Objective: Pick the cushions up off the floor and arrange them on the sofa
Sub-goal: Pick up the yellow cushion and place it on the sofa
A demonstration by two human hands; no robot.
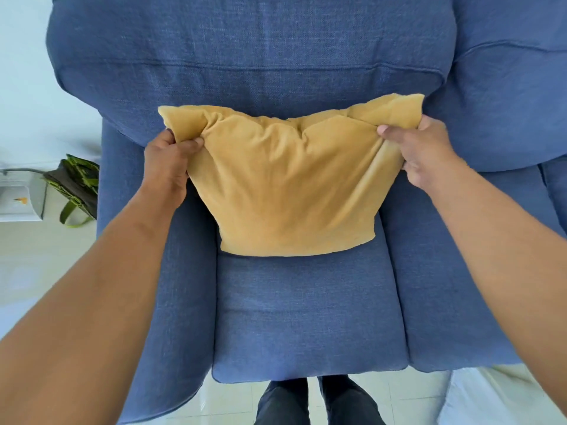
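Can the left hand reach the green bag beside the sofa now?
Probably not right away. The left hand is gripping a top corner of the yellow cushion, and the blue sofa's armrest stands between it and the green bag on the floor.

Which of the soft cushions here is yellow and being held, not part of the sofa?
The yellow cushion, pinched at its top corners by the left hand and right hand. The blue seat cushion and blue back cushion belong to the sofa.

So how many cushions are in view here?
1: a yellow cushion, held at its top corners by the left hand and right hand over the sofa seat. Others may lie out of frame.
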